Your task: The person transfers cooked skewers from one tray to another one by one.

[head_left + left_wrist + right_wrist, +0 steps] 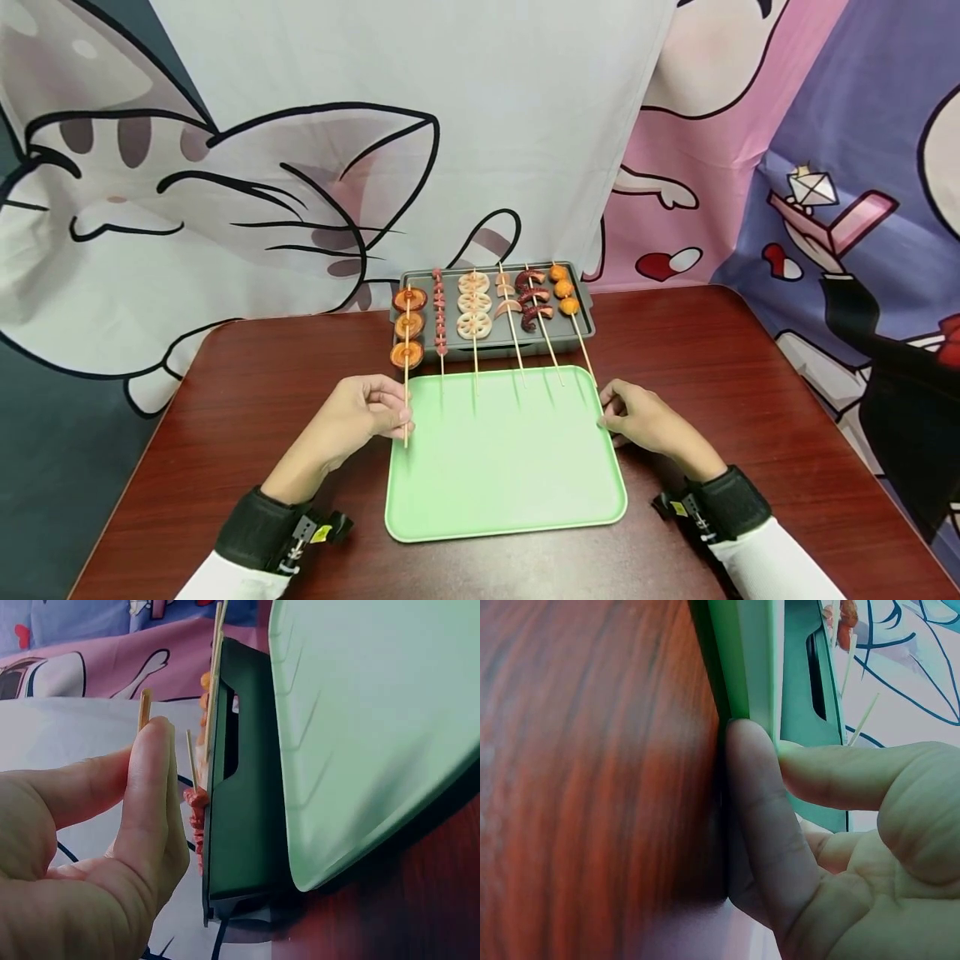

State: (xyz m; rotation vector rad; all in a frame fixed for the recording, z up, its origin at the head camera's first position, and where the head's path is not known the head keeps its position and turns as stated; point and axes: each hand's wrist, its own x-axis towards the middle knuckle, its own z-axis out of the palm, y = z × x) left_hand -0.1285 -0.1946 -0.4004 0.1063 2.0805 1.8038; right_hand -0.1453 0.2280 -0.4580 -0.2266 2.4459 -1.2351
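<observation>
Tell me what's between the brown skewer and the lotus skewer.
A skewer of small red pieces shows between the brown skewer and the lotus skewer in the head view.

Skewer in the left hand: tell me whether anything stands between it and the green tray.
Nothing visible stands between the skewer and the green tray. The left hand holds it near the tray's far left corner; the nearest other skewer lies to the right, on the pan.

Flat rectangular tray (510, 467): plain pale green
Thin wooden skewers (407, 387): pale tan
Shallow oblong pan (497, 340): dark grey
Wooden table (727, 375) before me: reddish-brown, streaked darker
Hanging cloth backdrop (510, 125): white, pink, purple, black-outlined cartoons
</observation>
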